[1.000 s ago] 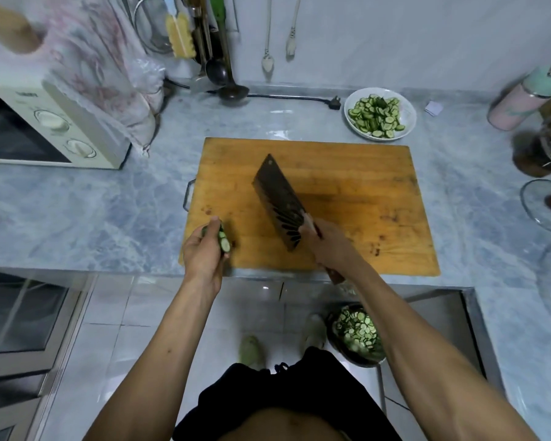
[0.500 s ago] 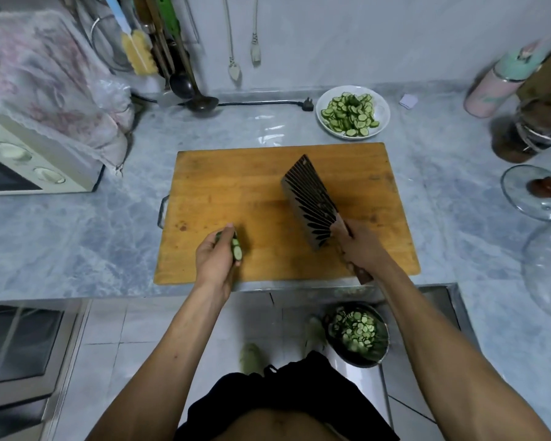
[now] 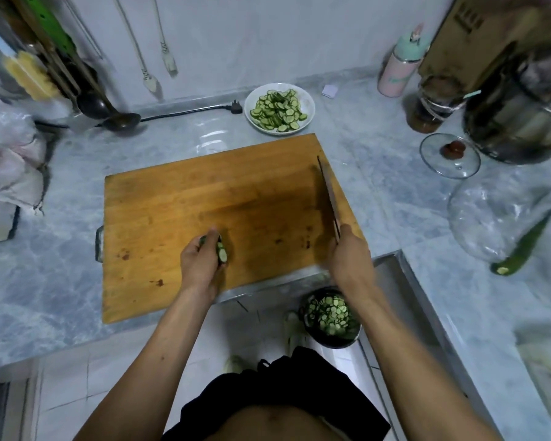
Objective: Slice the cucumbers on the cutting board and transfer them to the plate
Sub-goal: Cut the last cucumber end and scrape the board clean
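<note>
— Wooden, was it, the cutting board (image 3: 185, 218)?

— Yes, a wide board lying on a grey marble table (image 3: 45, 275), its near edge reaching past the table's front.

— And the hands?

— The left hand (image 3: 201, 265) rested on the board near its front edge, fingers curled round a short cucumber stub (image 3: 222, 254) with its cut face turned right. The right hand (image 3: 350, 259) gripped the handle of a cleaver (image 3: 329, 198), held edge-on at the board's right side, blade pointing away from the person; whether the blade touched the wood could not be told.

— Where had the slices gone?

— A white plate (image 3: 310, 106) stood on the table just behind the board, heaped with cucumber slices (image 3: 277, 113). A dark bowl (image 3: 331, 316) below the table's front edge, under the right forearm, also held slices.

— Anything else on the table?

— A whole cucumber (image 3: 522, 246) lay well to the right, beside a glass lid (image 3: 449, 155) and a steel pot (image 3: 519, 122). A pink and green bottle (image 3: 401, 63) stood against the wall, and a ladle (image 3: 121, 120) lay at the back left.
</note>
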`<control>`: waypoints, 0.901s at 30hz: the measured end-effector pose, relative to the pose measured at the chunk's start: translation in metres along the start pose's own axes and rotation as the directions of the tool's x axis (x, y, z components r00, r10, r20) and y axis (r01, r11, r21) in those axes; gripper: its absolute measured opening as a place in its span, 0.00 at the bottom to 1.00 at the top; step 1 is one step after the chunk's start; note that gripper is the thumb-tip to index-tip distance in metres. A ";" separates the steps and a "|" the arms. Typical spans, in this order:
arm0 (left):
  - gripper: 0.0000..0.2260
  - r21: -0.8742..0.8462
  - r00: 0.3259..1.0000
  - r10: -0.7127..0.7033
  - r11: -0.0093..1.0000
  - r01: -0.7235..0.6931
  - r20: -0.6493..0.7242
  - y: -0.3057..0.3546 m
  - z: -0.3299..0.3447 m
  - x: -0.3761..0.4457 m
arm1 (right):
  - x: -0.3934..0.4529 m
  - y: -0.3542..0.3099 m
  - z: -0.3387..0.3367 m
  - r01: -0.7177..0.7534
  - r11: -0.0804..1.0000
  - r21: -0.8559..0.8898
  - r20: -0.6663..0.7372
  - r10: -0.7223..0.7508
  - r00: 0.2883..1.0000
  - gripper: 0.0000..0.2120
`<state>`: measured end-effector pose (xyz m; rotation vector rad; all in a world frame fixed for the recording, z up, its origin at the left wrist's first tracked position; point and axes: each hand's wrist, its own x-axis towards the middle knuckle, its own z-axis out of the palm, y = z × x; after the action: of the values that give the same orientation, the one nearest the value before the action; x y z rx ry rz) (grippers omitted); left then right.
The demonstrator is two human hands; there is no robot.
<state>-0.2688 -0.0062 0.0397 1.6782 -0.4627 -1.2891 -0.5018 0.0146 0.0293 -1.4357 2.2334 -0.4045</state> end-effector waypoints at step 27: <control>0.08 -0.042 0.985 -0.004 0.999 -0.004 -0.175 -0.012 -0.047 0.024 | -0.027 -0.073 0.068 0.396 0.913 -0.095 0.273 -0.359 0.892 0.15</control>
<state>-0.2200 0.0028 0.0171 1.7381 -0.3287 -1.1320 -0.4000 0.0088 0.0117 -1.8963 1.8116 -0.1644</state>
